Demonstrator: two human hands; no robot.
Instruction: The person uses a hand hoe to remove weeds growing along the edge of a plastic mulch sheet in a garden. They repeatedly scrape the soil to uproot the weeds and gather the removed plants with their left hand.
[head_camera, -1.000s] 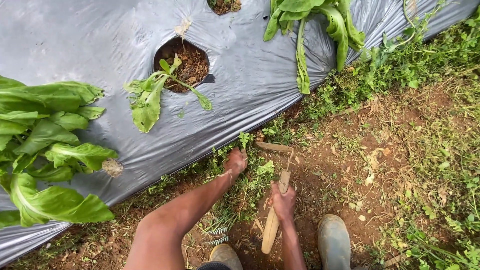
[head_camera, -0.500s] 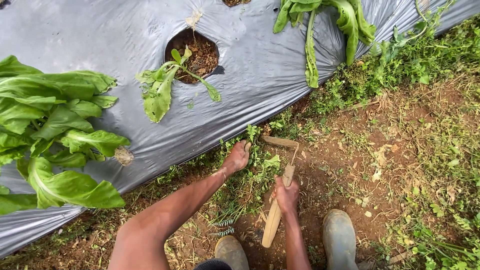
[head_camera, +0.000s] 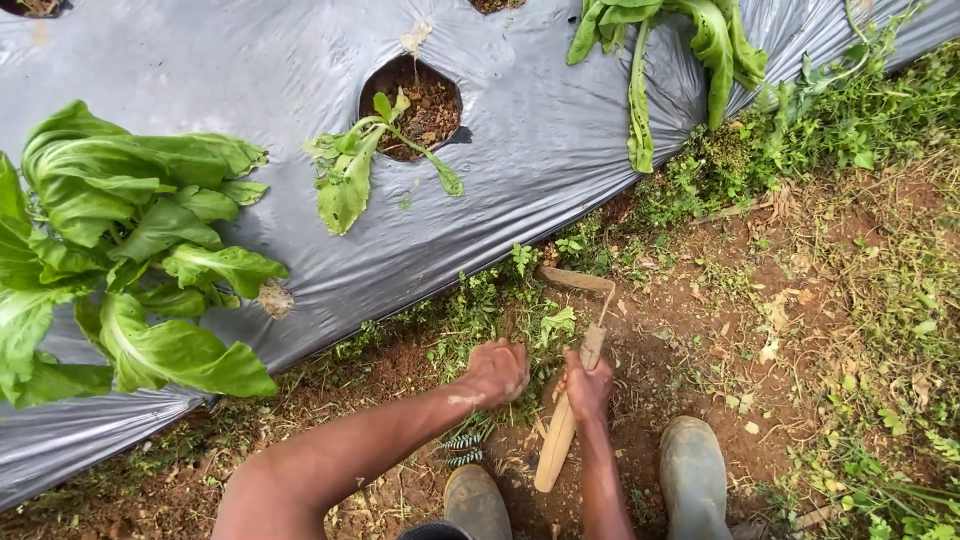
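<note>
My right hand (head_camera: 586, 385) grips the wooden handle of a small hand hoe (head_camera: 563, 430), whose curved blade (head_camera: 578, 281) rests in the soil by the edge of the plastic sheet. My left hand (head_camera: 497, 370) is closed around a clump of green weeds (head_camera: 480, 410) low on the ground, just left of the hoe handle. More weeds (head_camera: 480, 305) grow along the border of the grey plastic mulch sheet (head_camera: 530, 150).
Leafy green plants (head_camera: 120, 260) grow from holes in the sheet at left, a small seedling (head_camera: 375, 160) in the middle hole, another plant (head_camera: 680, 45) at top right. My two muddy boots (head_camera: 695, 480) stand on bare soil. Grass and weeds (head_camera: 880, 300) cover the right.
My left hand drew back from the weeds at the sheet's edge towards me and closed on a clump near the hoe handle. The view shifted slightly left.
</note>
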